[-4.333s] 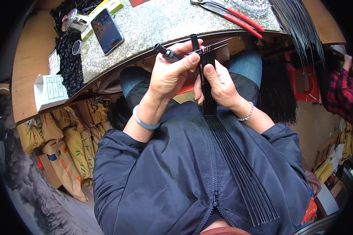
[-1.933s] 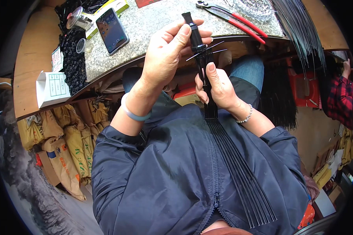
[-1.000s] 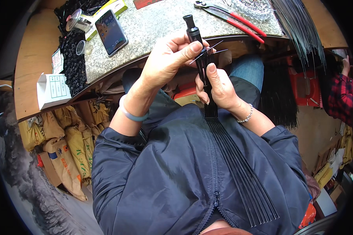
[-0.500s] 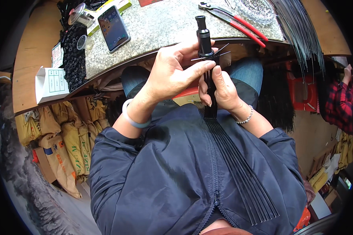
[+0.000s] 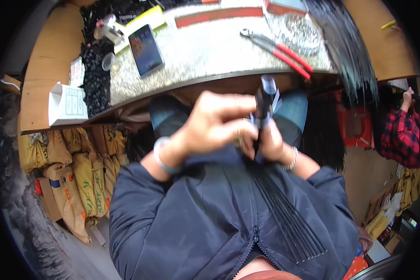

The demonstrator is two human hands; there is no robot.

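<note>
In front of my chest I hold a black umbrella frame [image 5: 264, 101], its tube end with a collar uppermost and blurred by motion. Its thin black ribs [image 5: 289, 214] fan down over my dark jacket toward its zip. My left hand [image 5: 214, 122], wearing a pale bangle, closes its thumb and fingers at the frame below the collar; the fingertips are smeared. Just below and to the right, my right hand [image 5: 271, 143], with a beaded bracelet, wraps round the bundled ribs, its thumb along them. Something pale and thin juts out beside the collar.
Across the stone-topped bench [image 5: 205, 56] lie a phone [image 5: 146, 50], red-handled pliers [image 5: 284, 55] and a glass dish [image 5: 301, 33]. Dark rods [image 5: 350, 46] hang over its right edge. A white box [image 5: 68, 105] stands left. A co-worker's red checked sleeve [image 5: 401, 140] shows at far right.
Both hands and the umbrella frame have come nearer my body, and its tube end has shifted right. The whole view has also moved slightly. Both hands still grip the frame.
</note>
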